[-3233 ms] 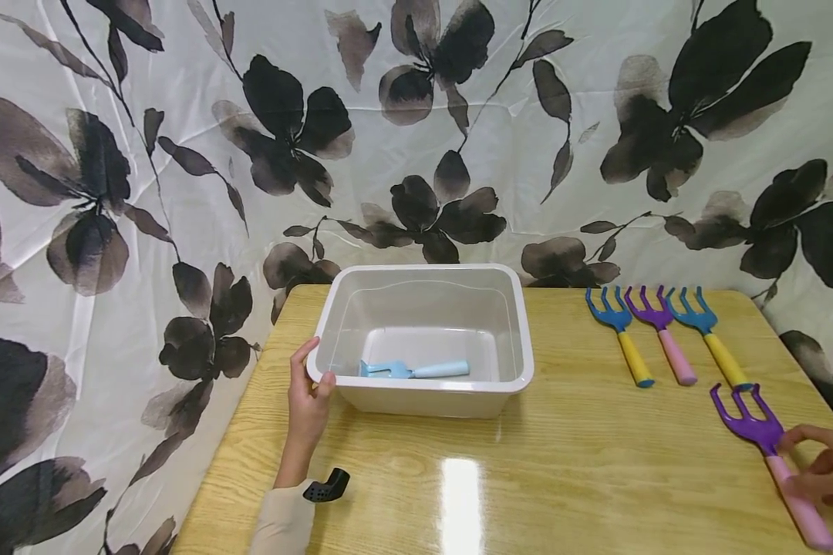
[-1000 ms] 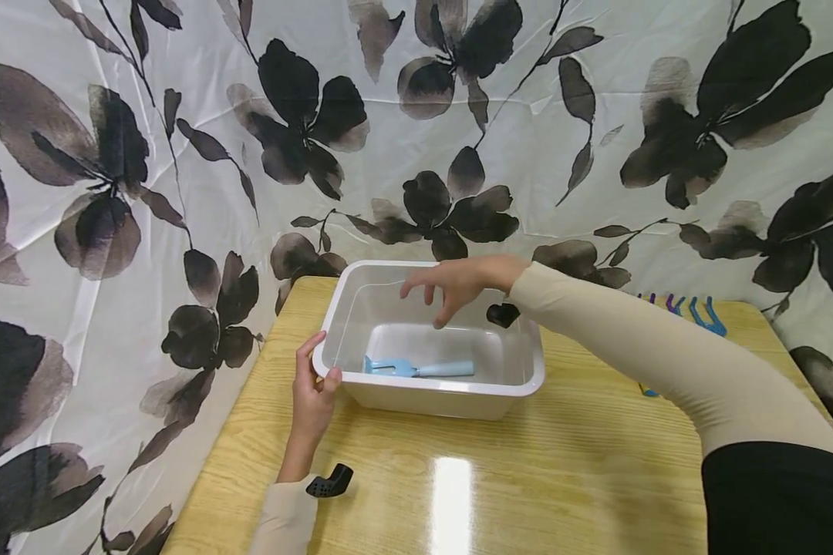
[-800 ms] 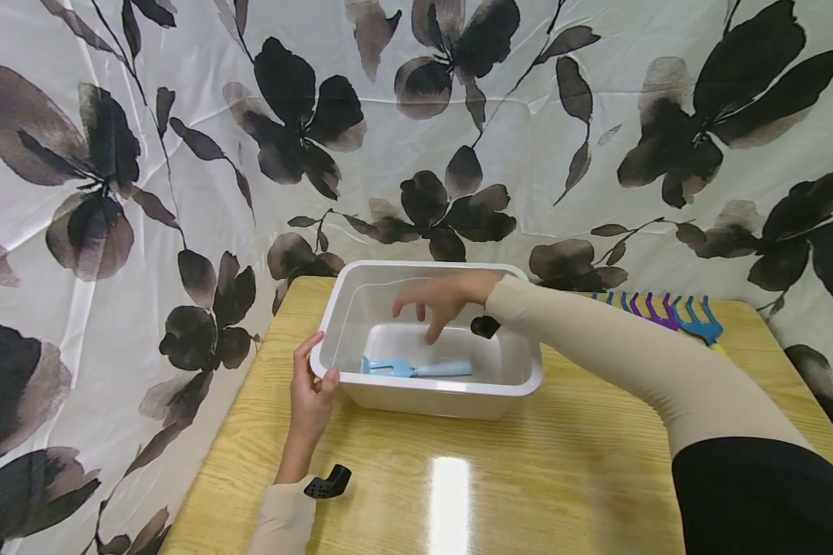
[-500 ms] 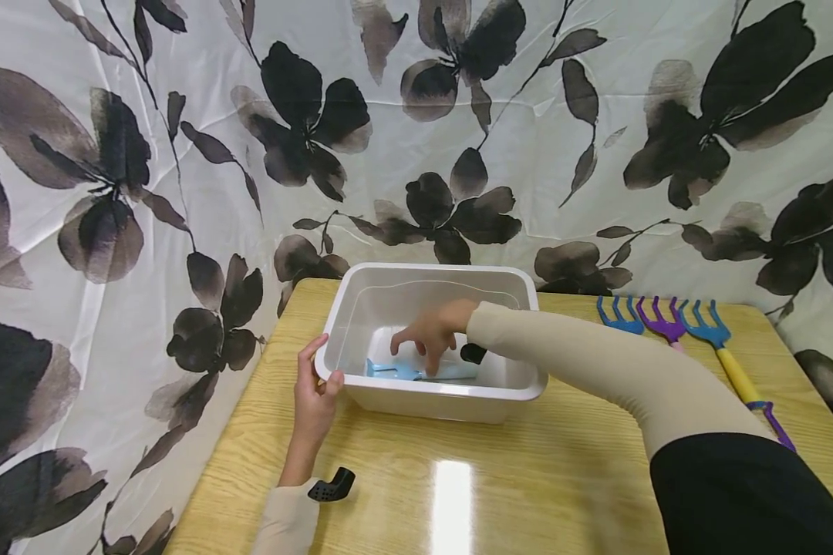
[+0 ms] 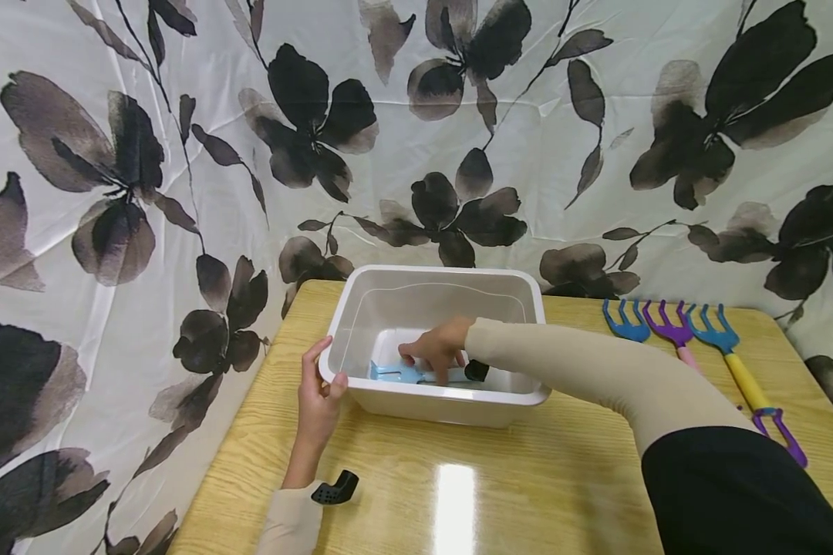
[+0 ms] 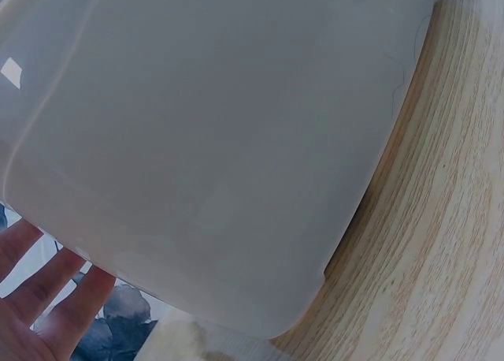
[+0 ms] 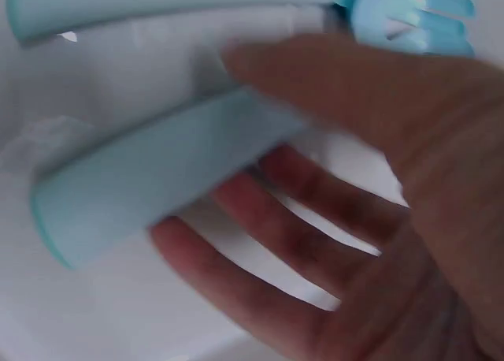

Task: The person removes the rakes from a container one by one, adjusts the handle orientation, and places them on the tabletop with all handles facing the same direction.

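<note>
My left hand (image 5: 318, 401) grips the front left corner of a white plastic tub (image 5: 430, 402), thumb on the front rim and fingers along the left side. In the left wrist view, fingers (image 6: 75, 310) lie against the tub's outer wall. My right hand (image 5: 439, 347) reaches down inside the tub over a light blue hand fork (image 5: 396, 373). The right wrist view shows two pale blue handles (image 7: 150, 176); the fingertips are right at the lower one's edge, the blurred thumb (image 7: 315, 77) above it. Blue tines (image 7: 417, 18) show beyond.
To the right lie a blue fork (image 5: 626, 322), a purple fork with a pink handle (image 5: 669, 324) and a blue fork with a yellow handle (image 5: 743, 381). Another purple fork (image 5: 780, 435) is mostly behind the right sleeve (image 5: 583, 362). A floral cloth (image 5: 458, 116) hangs behind the wooden table (image 5: 375, 493).
My right hand has left the purple fork at the right, crossed over the tub, and lowered into it onto the light blue handle. The left hand stays on the tub's corner.
</note>
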`<state>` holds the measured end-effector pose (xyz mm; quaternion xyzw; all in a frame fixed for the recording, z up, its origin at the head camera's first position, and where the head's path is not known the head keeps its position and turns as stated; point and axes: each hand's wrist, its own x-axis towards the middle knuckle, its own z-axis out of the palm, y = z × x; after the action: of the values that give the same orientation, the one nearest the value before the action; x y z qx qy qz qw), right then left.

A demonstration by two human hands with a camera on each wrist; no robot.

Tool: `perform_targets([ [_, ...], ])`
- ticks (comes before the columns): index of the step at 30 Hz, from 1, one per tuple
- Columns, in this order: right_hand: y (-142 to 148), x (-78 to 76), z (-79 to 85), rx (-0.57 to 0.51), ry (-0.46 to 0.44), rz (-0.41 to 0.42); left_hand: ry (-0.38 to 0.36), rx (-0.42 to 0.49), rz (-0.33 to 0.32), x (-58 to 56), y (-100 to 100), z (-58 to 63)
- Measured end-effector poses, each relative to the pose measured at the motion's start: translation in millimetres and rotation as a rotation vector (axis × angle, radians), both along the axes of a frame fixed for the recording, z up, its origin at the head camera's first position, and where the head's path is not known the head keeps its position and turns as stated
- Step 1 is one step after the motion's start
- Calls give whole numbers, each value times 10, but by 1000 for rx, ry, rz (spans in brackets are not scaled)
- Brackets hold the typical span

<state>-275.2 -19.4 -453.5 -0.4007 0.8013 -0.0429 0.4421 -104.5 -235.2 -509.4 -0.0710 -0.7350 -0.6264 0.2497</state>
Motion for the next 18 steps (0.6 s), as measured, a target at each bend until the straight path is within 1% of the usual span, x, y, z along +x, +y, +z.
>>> perform_targets([
  [4, 5, -2, -44, -7, 83, -19, 0, 1, -8, -1, -5, -6],
  [7, 22, -1, -39, -2, 134, 0, -2, -3, -9, 5, 2, -2],
  [10, 35, -10, -23, -6, 163, 24, -7, -10, -10, 9, 7, 4],
  [18, 72, -68, -28, -23, 145, 26, -21, -23, -6, 12, 26, 13],
])
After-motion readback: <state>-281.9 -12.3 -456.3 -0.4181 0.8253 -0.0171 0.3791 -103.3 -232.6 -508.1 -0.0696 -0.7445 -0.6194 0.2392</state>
